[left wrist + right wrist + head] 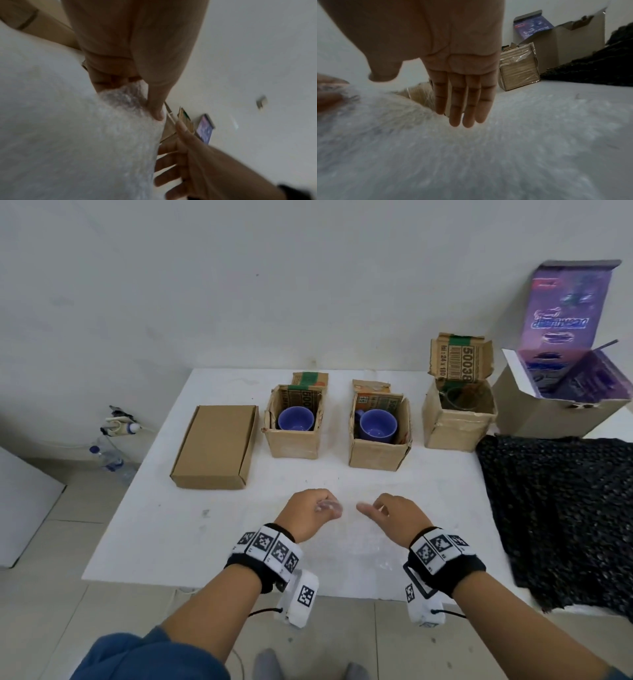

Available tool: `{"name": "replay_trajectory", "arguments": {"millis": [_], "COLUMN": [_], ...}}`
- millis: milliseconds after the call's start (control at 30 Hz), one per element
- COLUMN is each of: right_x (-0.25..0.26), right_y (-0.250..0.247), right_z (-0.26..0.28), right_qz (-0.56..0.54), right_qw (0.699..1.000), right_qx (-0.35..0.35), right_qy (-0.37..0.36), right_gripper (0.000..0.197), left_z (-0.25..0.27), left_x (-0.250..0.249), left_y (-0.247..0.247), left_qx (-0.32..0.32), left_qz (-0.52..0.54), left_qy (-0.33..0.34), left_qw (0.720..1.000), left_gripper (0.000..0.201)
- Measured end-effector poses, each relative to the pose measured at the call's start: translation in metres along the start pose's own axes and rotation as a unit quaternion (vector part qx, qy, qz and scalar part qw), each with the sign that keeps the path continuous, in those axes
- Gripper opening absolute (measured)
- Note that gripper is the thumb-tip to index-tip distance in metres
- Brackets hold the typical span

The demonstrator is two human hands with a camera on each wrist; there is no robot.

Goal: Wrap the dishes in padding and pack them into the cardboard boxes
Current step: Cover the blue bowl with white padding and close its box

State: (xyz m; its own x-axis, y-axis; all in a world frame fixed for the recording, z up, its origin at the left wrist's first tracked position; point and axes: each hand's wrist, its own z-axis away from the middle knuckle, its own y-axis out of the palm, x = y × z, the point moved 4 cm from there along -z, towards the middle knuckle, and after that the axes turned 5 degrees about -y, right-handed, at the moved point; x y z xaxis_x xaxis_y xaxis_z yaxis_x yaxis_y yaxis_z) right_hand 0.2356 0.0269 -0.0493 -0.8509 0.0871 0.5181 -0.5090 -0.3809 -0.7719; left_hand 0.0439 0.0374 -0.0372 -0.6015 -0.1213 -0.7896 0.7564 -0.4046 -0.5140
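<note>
Bubble wrap [359, 546], clear and nearly invisible, lies spread on the white table [164, 525] right in front of the person. It looks feather-light, limp and a bit slippery, so I'd guess an edge or corner is the only sensible place to take it. The left hand [308, 513] pinches a bunched corner between thumb and curled fingers; the right hand [394, 517] hovers just beside, fingers straight and together, holding nothing. Behind stand two open boxes, each holding a purple mug [295, 419] [378, 424], breakable and still bare.
</note>
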Motion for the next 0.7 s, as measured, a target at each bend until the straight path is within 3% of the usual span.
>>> {"name": "replay_trajectory", "arguments": {"millis": [133,233,333,467,633,700], "right_x": [0.028,0.049,0.068,0.092,0.134,0.150], "right_y": [-0.024,-0.042,-0.064,-0.081,-0.086,-0.080], "right_z": [0.003,0.002,-0.004,-0.022,-0.046,-0.056], "right_qz": [-0.164,-0.262,-0.304,-0.276,-0.113,-0.051], "right_qw": [0.986,0.959,0.940,0.939,0.938,0.934], "right_qx": [0.021,0.041,-0.012,-0.088,-0.159,-0.150], "right_qy": [-0.036,-0.098,-0.152,-0.184,-0.287,-0.321], "right_gripper": [0.048,0.035,0.029,0.034,0.024,0.040], "left_z": [-0.005,-0.006,-0.009,-0.012,-0.025,-0.034], "left_x": [-0.026,-0.043,-0.046,-0.044,-0.036,-0.032], "left_y": [-0.012,-0.024,-0.036,-0.055,-0.102,-0.121], "left_qx": [-0.007,-0.030,-0.049,-0.040,-0.141,-0.155], "left_qz": [0.178,0.207,0.213,0.258,0.267,0.284], "left_qy": [0.015,0.034,0.026,0.011,0.045,0.041], "left_qw": [0.984,0.977,0.975,0.965,0.952,0.945], "left_gripper": [0.008,0.007,0.005,0.008,0.030,0.033]}}
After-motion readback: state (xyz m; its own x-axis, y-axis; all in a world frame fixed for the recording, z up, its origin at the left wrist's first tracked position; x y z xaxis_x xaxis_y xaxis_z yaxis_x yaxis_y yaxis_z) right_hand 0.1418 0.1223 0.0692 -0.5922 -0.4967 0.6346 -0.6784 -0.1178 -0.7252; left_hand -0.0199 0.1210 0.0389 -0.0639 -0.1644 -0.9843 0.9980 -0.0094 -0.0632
